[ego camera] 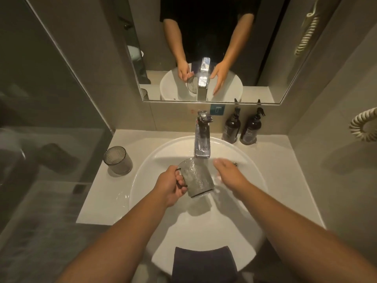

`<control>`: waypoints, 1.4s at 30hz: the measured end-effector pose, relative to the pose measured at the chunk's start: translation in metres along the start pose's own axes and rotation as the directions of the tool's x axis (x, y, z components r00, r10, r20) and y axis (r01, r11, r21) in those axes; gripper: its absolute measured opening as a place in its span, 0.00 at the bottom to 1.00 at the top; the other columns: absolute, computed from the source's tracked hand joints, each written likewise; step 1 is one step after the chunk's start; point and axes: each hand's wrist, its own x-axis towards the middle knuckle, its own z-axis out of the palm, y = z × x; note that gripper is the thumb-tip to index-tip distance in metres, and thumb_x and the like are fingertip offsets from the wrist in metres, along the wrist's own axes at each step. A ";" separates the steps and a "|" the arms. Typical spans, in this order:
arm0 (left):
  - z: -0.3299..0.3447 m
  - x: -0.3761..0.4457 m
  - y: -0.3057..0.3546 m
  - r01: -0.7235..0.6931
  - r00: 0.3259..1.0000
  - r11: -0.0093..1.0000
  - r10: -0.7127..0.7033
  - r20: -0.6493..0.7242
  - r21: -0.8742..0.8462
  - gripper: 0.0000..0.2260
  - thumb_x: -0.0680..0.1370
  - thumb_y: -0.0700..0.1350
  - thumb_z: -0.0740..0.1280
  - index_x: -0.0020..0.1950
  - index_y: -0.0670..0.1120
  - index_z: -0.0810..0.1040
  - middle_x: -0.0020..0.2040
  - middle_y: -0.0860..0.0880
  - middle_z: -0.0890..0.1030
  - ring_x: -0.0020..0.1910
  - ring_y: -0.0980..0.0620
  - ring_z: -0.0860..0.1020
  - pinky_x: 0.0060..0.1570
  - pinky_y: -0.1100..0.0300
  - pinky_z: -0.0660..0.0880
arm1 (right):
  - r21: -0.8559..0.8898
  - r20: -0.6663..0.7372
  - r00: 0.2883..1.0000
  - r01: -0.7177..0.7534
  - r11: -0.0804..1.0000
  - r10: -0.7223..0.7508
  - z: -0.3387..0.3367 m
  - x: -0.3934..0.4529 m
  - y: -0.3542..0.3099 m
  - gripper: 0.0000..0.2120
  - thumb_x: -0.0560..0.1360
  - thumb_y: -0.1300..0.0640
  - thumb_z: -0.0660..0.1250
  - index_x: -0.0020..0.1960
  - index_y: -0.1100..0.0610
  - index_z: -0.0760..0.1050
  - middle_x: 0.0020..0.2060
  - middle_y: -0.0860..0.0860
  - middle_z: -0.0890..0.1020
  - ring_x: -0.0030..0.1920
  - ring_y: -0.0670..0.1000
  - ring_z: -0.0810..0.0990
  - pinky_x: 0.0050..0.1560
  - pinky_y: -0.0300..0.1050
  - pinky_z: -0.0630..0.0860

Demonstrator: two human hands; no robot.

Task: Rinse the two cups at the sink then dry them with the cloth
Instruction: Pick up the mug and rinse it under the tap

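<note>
**Wet glass cup under the faucet**

The left hand (pixel 170 185) grips the cup (pixel 195 177) by its handle, over the sink (pixel 253 170) and below the faucet (pixel 202 139). The cup lies tilted, mouth away toward the spout, base nearer the person. Likely light, rigid, breakable and slippery when wet; the handle seems the safest hold. The right hand (pixel 229 172), just beside it, is relaxed and holds nothing.

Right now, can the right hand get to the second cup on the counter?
Probably not directly: the right hand is open beside the faucet, and the left hand with its held cup lies between it and the second cup.
</note>
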 end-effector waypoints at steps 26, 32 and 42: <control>0.013 -0.004 -0.014 -0.087 0.994 0.992 0.080 0.081 0.091 0.28 0.82 0.64 0.50 0.59 0.45 0.81 0.53 0.43 0.86 0.52 0.45 0.85 0.55 0.48 0.80 | 0.321 -0.095 0.993 0.093 0.942 -0.065 0.049 -0.016 -0.007 0.10 0.78 0.56 0.59 0.52 0.50 0.79 0.45 0.50 0.85 0.44 0.49 0.83 0.41 0.41 0.78; 0.014 0.011 -0.017 -0.047 0.999 0.964 0.046 0.010 0.263 0.27 0.80 0.67 0.50 0.65 0.51 0.77 0.54 0.46 0.86 0.49 0.46 0.86 0.49 0.48 0.83 | 0.321 -0.103 0.994 0.055 0.945 -0.022 0.045 -0.015 0.003 0.13 0.80 0.52 0.60 0.47 0.55 0.81 0.42 0.54 0.85 0.40 0.51 0.82 0.42 0.44 0.78; 0.033 0.028 0.001 0.047 0.999 0.989 -0.050 -0.013 -0.139 0.30 0.77 0.68 0.60 0.65 0.46 0.77 0.56 0.41 0.85 0.49 0.42 0.85 0.42 0.49 0.83 | 0.291 -0.142 0.989 0.005 0.957 0.038 0.018 0.002 -0.005 0.10 0.78 0.56 0.62 0.46 0.53 0.82 0.46 0.52 0.83 0.46 0.51 0.78 0.49 0.47 0.75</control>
